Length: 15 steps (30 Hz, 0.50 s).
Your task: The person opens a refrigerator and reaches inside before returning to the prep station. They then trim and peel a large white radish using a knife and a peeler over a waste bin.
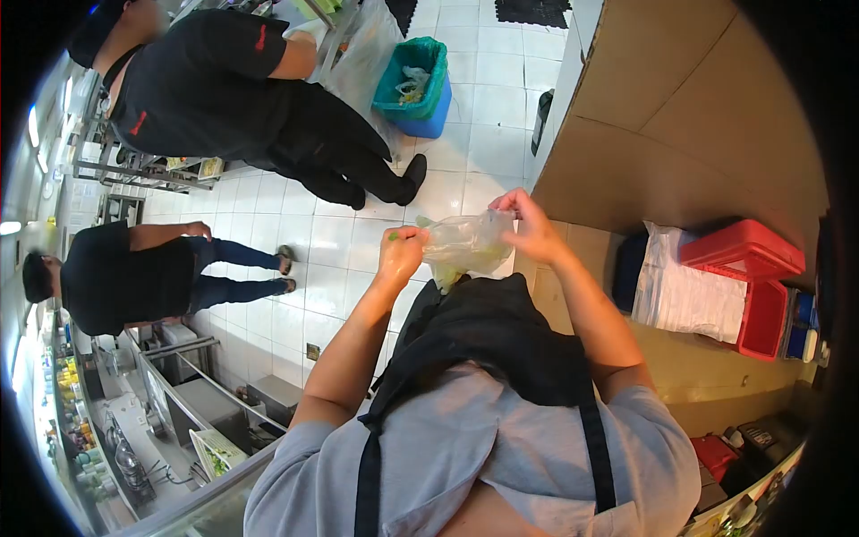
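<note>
A clear plastic bag (470, 240) with pale green pieces inside is stretched between my hands, in front of my black apron. My left hand (403, 254) is closed at the bag's left end, and a small bit of bright green shows at its fingers. On the other side, my right hand (534, 231) pinches the bag's right edge between thumb and fingers. What exactly the green pieces are, I cannot make out through the plastic.
Ahead, a blue bin (428, 118) with a green liner stands on the white tiled floor (331, 237). Two people in black shirts, one person (206, 98) nearer the bin and another person (125, 273), are to the left. Red crates (761, 309) sit at right beside a brown panel (680, 116).
</note>
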Each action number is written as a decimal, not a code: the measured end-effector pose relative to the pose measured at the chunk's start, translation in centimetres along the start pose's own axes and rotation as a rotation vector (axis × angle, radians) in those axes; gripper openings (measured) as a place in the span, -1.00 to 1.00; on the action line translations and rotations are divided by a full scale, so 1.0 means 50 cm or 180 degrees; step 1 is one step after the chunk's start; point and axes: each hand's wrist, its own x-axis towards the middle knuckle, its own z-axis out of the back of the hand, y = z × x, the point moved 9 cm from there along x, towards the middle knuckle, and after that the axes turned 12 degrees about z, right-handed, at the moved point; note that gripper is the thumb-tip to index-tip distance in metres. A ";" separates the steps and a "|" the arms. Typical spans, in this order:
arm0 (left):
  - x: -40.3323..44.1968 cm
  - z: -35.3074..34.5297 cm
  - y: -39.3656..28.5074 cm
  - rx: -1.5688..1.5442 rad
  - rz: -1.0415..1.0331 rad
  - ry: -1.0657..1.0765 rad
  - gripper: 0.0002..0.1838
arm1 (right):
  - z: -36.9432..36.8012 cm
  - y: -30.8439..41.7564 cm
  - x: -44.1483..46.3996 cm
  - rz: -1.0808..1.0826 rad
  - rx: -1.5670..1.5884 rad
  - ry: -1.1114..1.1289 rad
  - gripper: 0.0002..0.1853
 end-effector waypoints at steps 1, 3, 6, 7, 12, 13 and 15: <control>0.008 0.001 -0.004 0.0008 -0.0006 0.0004 -0.76 | -0.025 0.065 0.013 0.0600 -0.0766 -0.0067 -0.57; 0.026 0.001 -0.004 -0.0116 0.0121 0.0005 -0.76 | -0.082 0.143 0.030 0.1174 -0.1547 -0.0152 -0.50; 0.068 -0.002 -0.010 -0.0274 0.0108 0.0115 -0.77 | -0.176 0.169 0.059 0.1931 -0.2819 0.0228 -0.60; 0.074 -0.001 -0.023 -0.0288 0.0123 0.0135 -0.77 | -0.196 0.127 0.074 0.2021 -0.2778 0.0280 -0.66; 0.150 0.022 -0.040 -0.0745 0.0513 0.0465 -0.81 | -0.167 0.004 0.188 0.1337 -0.2217 0.0213 -0.85; 0.173 0.031 -0.039 -0.0801 0.0532 0.0460 -0.81 | -0.140 -0.022 0.214 0.0979 -0.1646 0.0026 -0.87; 0.214 0.044 -0.056 -0.0941 0.0443 0.0637 -0.80 | -0.111 -0.052 0.263 0.0601 -0.1099 -0.0125 -0.89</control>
